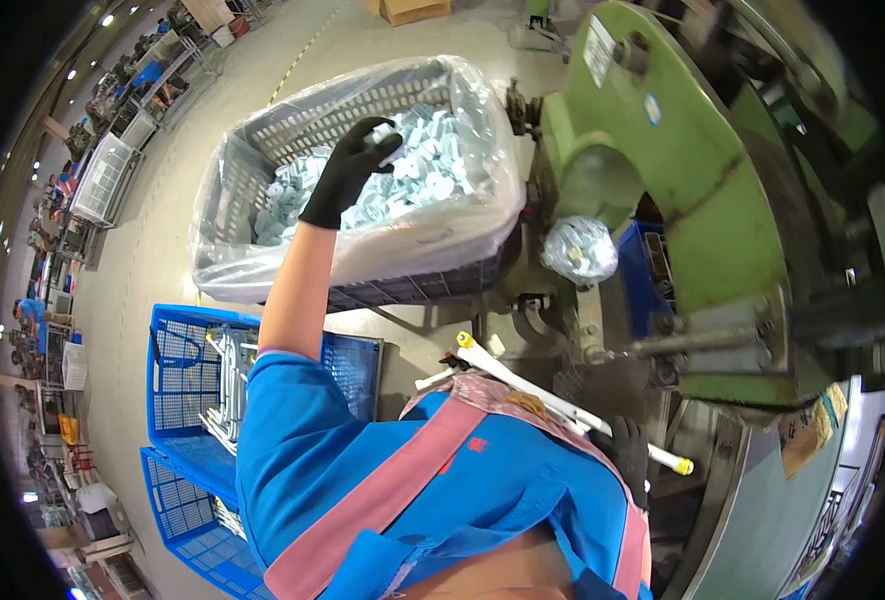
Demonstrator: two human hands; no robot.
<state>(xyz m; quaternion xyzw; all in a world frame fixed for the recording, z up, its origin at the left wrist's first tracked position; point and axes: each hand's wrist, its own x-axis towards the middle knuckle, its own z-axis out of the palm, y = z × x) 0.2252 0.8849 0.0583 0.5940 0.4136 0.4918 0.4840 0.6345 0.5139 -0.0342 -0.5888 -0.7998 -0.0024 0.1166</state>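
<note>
My left hand (347,170), in a black glove, reaches out over a large crate (272,160) lined with clear plastic. Its fingers are closed on a small pale part (389,146). Many similar bluish-white parts (422,170) lie heaped in the crate below it. Close to my body, my right hand (624,455), also gloved, is closed on a white tube (532,383) with yellow ends. The tube lies slantwise across my front; the right fingers are partly in shadow. Another white tube piece (436,379) shows beside it.
A green machine (682,170) stands on the right, with a plastic-wrapped round part (580,250) and a blue bin (642,270) near it. Blue crates (177,375) holding white tubes (230,385) stand at left. Distant people and racks line the far left.
</note>
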